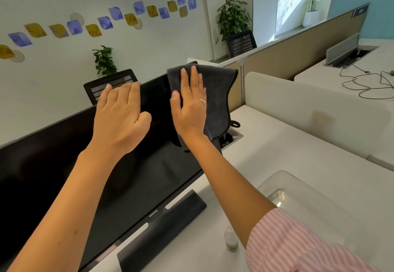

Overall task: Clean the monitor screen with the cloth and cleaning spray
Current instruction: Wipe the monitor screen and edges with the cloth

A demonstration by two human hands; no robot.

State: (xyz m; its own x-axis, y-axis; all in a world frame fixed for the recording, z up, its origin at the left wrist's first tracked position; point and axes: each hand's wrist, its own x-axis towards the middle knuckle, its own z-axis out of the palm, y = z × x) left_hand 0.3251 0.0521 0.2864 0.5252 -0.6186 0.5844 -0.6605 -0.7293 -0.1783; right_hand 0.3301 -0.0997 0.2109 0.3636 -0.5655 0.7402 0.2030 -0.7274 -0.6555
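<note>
A wide black monitor (132, 176) with a dark screen runs across the left half of the view on its black base (162, 229). My left hand (120, 118) grips the monitor's top edge, fingers curled over it. My right hand (190, 103) lies flat, fingers spread, pressing a dark grey cloth (217, 99) against the screen's upper right corner. The cloth hangs over the monitor's right edge. A small clear spray bottle (231, 241) with green at the bottom stands on the desk by my right elbow, partly hidden by the striped sleeve.
The white desk (277, 144) has an open cable hatch (230, 138) right behind the monitor. A clear tray (309, 203) sits at the near right. Partition panels (298, 105) bound the desk; loose cables (366, 82) lie on the neighbouring desk. Office chairs (110, 84) and plants (233, 18) stand beyond.
</note>
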